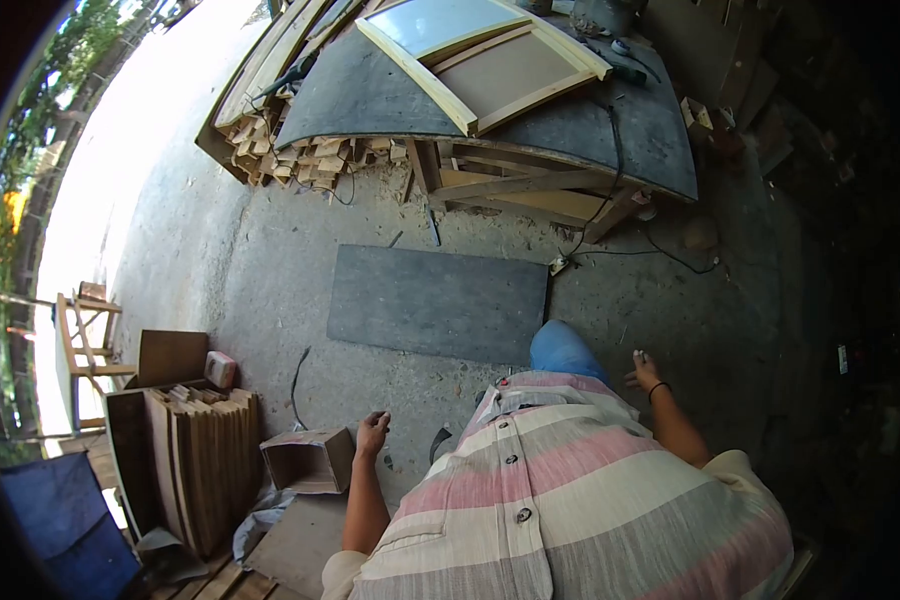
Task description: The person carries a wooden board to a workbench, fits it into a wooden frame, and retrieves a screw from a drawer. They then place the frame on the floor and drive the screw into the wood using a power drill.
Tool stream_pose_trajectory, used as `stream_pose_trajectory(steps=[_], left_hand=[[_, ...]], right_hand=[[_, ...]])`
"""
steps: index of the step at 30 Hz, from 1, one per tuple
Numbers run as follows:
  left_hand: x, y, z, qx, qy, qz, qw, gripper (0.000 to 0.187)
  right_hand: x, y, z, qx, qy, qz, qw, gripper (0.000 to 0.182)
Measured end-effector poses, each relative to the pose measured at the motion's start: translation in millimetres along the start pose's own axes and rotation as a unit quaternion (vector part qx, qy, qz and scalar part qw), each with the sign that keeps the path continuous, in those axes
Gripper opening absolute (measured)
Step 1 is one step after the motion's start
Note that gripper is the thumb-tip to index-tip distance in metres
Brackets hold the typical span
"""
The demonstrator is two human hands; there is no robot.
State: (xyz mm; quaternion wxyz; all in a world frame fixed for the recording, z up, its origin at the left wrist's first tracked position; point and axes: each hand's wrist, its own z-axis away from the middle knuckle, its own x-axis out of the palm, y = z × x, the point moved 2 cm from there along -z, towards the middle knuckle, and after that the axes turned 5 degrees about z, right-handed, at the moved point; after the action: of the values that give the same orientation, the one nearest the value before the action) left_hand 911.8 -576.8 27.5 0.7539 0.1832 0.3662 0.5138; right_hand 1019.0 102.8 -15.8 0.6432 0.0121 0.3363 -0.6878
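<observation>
My left hand (373,433) hangs low at my side, above the floor near an open cardboard box (310,460); its fingers are curled and what they hold, if anything, is too small to make out. On the other side, my right hand (644,371) is beside my bent knee (565,350), fingers apart, with nothing in it. A dark rectangular board (435,303) lies flat on the concrete floor ahead of me. Beyond it, a wooden frame with panels (510,70) rests on a dark-topped workbench (370,95).
Wood offcuts (320,160) are stacked at the bench's left side. A cable (660,252) runs over the floor at right, near a small socket box (558,265). Upright boards (205,460), a blue cloth (68,520) and a wooden stand (95,345) are at left.
</observation>
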Motion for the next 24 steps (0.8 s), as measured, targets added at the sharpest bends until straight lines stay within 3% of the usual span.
stream_pose_trajectory(steps=[3, 6, 10, 12, 14, 16, 17, 19, 24], left_hand=[[22, 16, -19, -0.036, -0.032, -0.034, 0.998, 0.039], [48, 49, -52, -0.042, -0.056, -0.083, 0.994, 0.04], [76, 121, -98, -0.025, -0.039, -0.08, 0.996, 0.041], [89, 161, -103, -0.028, -0.033, -0.065, 0.997, 0.041], [95, 203, -122, -0.023, -0.027, -0.065, 0.997, 0.042], [97, 222, -143, 0.021, -0.026, -0.089, 0.995, 0.043], [99, 260, -139, 0.026, -0.009, -0.121, 0.992, 0.041], [105, 319, -138, 0.034, -0.01, -0.08, 0.996, 0.039], [123, 411, -170, 0.114, -0.031, -0.045, 0.992, 0.035]], right_hand=[[-13, -79, 5, 0.06, 0.011, -0.044, 0.997, 0.063], [-16, -142, -35, -0.005, -0.002, -0.031, 0.999, 0.071], [-8, -211, -109, -0.05, -0.073, -0.028, 0.996, 0.061], [-1, -236, -128, -0.085, -0.128, 0.104, 0.983, 0.051], [2, -291, -113, -0.154, -0.181, 0.145, 0.96, 0.038], [6, -343, -100, -0.233, -0.227, 0.178, 0.929, 0.033], [4, -369, -90, -0.237, -0.233, 0.183, 0.925, 0.033], [-1, -427, -60, -0.356, -0.302, 0.105, 0.878, 0.032], [-34, -542, -22, -0.319, -0.33, -0.033, 0.888, 0.037]])
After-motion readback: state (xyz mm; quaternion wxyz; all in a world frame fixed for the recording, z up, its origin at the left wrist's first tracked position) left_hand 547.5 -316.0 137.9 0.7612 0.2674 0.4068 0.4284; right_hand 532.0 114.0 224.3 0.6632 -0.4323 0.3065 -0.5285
